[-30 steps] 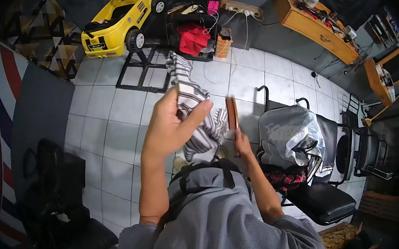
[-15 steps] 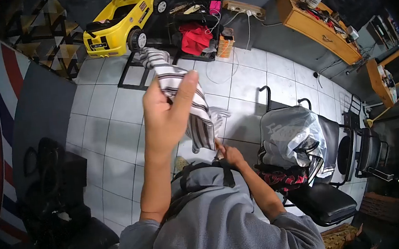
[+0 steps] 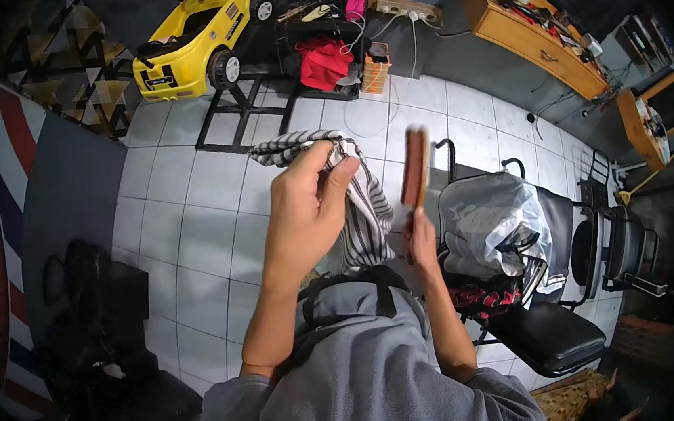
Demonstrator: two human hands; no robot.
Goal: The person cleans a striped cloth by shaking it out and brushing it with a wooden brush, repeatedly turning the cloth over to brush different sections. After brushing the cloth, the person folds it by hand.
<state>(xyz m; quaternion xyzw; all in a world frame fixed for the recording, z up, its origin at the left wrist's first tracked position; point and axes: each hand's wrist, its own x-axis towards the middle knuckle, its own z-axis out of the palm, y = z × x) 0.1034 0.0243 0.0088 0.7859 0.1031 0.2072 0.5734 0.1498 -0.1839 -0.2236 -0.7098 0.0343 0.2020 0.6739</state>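
The left hand (image 3: 304,205) pinches a striped cloth (image 3: 365,212) above the tiled floor; the right hand (image 3: 421,239) grips a brush (image 3: 415,169) just beside it. A chair (image 3: 548,336) and a plastic bag (image 3: 492,216) crowd the right side; a yellow toy car (image 3: 195,41) stands beyond.

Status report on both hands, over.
Left hand pinching striped cloth. Right hand gripping brush, raised beside cloth. Nothing visible between brush and cloth.

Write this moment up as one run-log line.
left hand: pinching striped cloth | right hand: gripping wooden-handled brush | brush: apart from cloth | yellow toy car: background
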